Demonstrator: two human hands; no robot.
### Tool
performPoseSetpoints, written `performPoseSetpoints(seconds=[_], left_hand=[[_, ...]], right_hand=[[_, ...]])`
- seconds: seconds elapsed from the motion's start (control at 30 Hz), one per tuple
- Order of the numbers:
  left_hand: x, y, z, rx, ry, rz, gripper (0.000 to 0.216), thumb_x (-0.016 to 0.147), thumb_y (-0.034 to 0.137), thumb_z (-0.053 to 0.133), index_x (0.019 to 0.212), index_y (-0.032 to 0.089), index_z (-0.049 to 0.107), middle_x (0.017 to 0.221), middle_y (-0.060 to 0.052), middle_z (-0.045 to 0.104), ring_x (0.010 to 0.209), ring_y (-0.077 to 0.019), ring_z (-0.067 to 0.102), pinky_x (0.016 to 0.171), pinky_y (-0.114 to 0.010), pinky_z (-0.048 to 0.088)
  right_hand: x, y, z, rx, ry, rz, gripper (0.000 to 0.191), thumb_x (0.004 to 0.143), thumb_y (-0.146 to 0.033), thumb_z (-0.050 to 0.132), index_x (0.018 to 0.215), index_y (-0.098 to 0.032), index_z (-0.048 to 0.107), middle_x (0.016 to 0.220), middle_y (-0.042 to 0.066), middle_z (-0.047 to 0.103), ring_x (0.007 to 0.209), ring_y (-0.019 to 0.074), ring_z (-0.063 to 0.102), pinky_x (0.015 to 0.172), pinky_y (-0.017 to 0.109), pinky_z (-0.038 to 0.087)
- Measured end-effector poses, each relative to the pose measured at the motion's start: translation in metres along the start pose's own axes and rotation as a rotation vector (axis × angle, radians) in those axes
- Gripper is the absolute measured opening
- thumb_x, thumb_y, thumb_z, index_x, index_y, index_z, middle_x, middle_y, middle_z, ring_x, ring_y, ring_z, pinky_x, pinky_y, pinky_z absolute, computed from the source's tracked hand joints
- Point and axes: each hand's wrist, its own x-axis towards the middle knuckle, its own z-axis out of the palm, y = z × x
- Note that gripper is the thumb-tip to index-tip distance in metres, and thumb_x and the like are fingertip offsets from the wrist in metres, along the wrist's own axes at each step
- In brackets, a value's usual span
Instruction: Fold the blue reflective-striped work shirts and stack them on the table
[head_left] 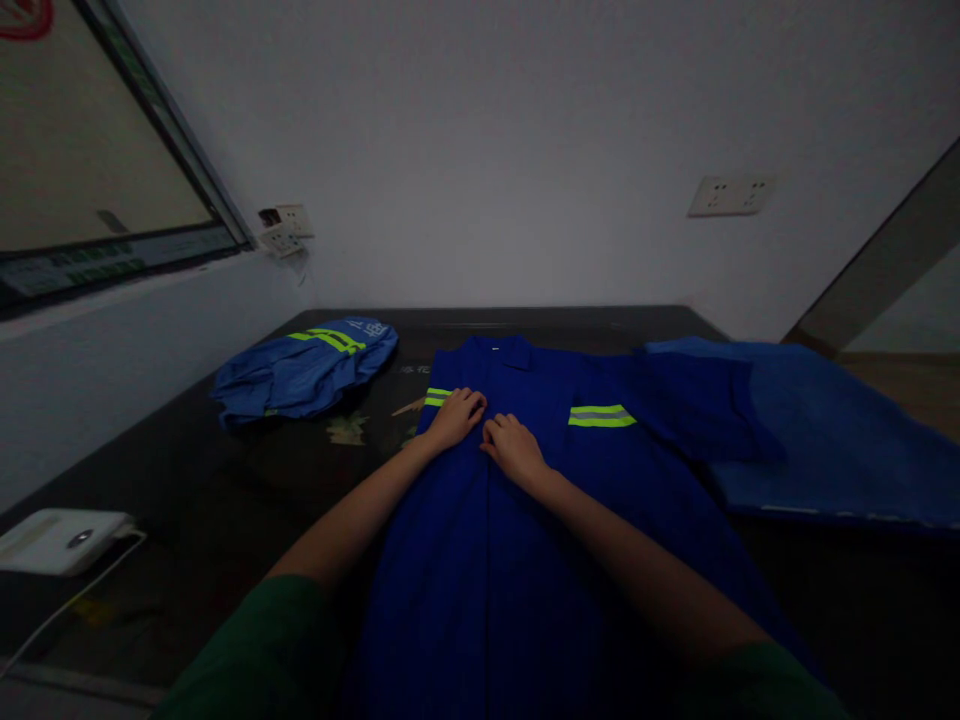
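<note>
A dark blue work jacket [525, 560] with a collar and yellow-green reflective stripes lies front up on the dark table, its lower part running toward me. My left hand [457, 415] rests on its chest beside the front opening, fingers curled and closed on the cloth edge. Just to the right and slightly nearer, my right hand [514, 448] pinches the same front edge. The fingertips hide whatever small part of the placket is between them. One jacket sleeve [697, 400] spreads out to the right; on the left side no sleeve is visible.
A crumpled lighter blue garment [307, 365] with reflective stripes lies at the back left. Blue folded cloth [832, 430] covers the right side. A white device [64, 540] with a cable sits at the left edge of the dark table [247, 540]. Behind stands a wall with sockets [731, 196].
</note>
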Motion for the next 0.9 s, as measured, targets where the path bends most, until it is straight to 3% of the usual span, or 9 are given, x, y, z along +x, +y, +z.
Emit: performPoseSetpoints(seconds=[0.17,0.33,0.53,0.9], left_hand=[[0.004,-0.006,0.006,-0.003,0.007,-0.099,0.028,0.092,0.025,0.051,0.117,0.019,0.060,0.123,-0.010,0.055,0.116,-0.0220,0.051,0.102,-0.037,0.039],[0.007,-0.006,0.015,0.090,-0.017,-0.186,0.040,0.096,0.032,0.042,0.135,0.025,0.051,0.146,-0.009,0.043,0.135,-0.0272,0.036,0.111,-0.047,0.029],[0.009,-0.007,0.019,0.154,-0.067,-0.250,0.047,0.098,0.042,0.032,0.144,0.034,0.038,0.152,-0.003,0.036,0.142,-0.0289,0.026,0.113,-0.054,0.023],[0.030,-0.025,0.021,0.161,-0.104,-0.287,0.050,0.097,0.041,0.033,0.146,0.034,0.035,0.154,-0.003,0.033,0.143,-0.0282,0.025,0.113,-0.054,0.020]], right_hand=[[-0.015,-0.011,-0.003,0.007,0.097,-0.101,0.025,0.093,-0.019,0.049,0.113,-0.014,0.064,0.127,0.014,0.057,0.117,0.0257,0.051,0.094,0.040,0.045],[-0.038,-0.017,0.010,0.012,0.039,-0.244,0.041,0.098,-0.022,0.037,0.133,-0.010,0.053,0.145,0.015,0.045,0.137,0.0258,0.037,0.114,0.050,0.025],[-0.040,-0.004,0.023,0.045,-0.022,-0.241,0.048,0.098,-0.032,0.034,0.141,-0.012,0.044,0.150,0.013,0.037,0.142,0.0222,0.028,0.116,0.048,0.021],[-0.014,0.002,0.028,0.048,-0.037,-0.249,0.050,0.098,-0.032,0.033,0.143,-0.012,0.041,0.151,0.012,0.034,0.143,0.0214,0.025,0.117,0.047,0.018]])
